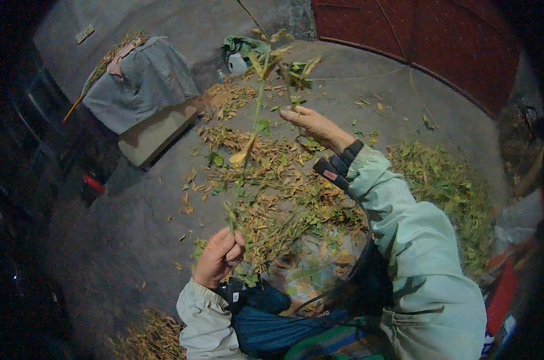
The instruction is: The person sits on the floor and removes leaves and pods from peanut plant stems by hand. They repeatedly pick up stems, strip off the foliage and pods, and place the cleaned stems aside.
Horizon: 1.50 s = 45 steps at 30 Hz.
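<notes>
My left hand (222, 254) grips the lower end of a long, thin plant stalk (258, 105), possibly a bean plant. It rises away from me, with yellowing leaves or pods (267, 63) near its top and a yellow leaf (240, 156) partway along. My right hand (319, 126) is beside the upper stalk, its fingertips pinched on a thin side stem (288, 92) with green and yellow leaves. Beneath both hands, a heap of dry leaves and stems (276, 180) covers the floor. Near my lap, leaf scraps lie on a pale sheet or container bottom (305, 270), whose kind is unclear.
Greener cut plants (443, 193) are piled at the right. Dry stalks (150, 335) lie at the lower left. A grey cloth (141, 85) drapes a box-like object at the upper left. A green cloth and white container (237, 63) stand by the wall, left of a red door (456, 49).
</notes>
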{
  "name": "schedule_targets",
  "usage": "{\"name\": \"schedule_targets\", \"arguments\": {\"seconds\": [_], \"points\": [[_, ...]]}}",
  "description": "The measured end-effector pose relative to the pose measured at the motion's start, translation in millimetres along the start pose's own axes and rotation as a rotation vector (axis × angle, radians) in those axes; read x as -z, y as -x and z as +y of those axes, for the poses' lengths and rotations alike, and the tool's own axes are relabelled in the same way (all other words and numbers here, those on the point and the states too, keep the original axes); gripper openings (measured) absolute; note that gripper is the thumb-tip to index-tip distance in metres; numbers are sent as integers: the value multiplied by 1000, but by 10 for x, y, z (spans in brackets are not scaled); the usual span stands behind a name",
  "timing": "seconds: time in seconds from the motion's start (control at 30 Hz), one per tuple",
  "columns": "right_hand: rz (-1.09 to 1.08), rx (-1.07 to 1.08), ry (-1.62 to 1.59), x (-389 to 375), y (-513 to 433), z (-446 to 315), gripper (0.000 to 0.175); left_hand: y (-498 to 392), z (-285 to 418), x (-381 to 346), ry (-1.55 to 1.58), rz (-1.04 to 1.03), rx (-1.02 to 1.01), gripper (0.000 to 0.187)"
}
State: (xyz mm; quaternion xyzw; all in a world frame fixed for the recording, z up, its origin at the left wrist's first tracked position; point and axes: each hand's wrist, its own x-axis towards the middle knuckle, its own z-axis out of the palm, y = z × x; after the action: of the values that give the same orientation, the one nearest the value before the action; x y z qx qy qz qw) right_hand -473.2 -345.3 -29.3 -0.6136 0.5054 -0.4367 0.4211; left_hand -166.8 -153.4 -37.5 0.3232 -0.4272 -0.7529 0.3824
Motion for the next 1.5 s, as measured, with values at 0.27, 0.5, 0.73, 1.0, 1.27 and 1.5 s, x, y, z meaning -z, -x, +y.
{"name": "schedule_targets", "arguments": {"seconds": [0.27, 0.5, 0.73, 1.0, 1.27, 1.5], "points": [[533, 352, 551, 618, -244, 497, 27, 182, 139, 124, -324, 355, -216, 17], [641, 319, 1264, 1457, 112, 881, 12, 552, 352, 576, -780, 674, -237, 17], [731, 64, 1414, 1986, 608, 983, 13, 811, 517, 777, -603, 1049, -607, 12], [420, 562, 1308, 782, 668, 675, 6, -154, 266, 35, -469, 631, -498, 16], [214, 543, 1268, 62, 870, 546, 13, -687, -365, -141, -738, 417, -133, 21], [-378, 149, 597, 262, 843, 469, 31, -602, -365, -57, -1081, 464, -229, 21]]}}
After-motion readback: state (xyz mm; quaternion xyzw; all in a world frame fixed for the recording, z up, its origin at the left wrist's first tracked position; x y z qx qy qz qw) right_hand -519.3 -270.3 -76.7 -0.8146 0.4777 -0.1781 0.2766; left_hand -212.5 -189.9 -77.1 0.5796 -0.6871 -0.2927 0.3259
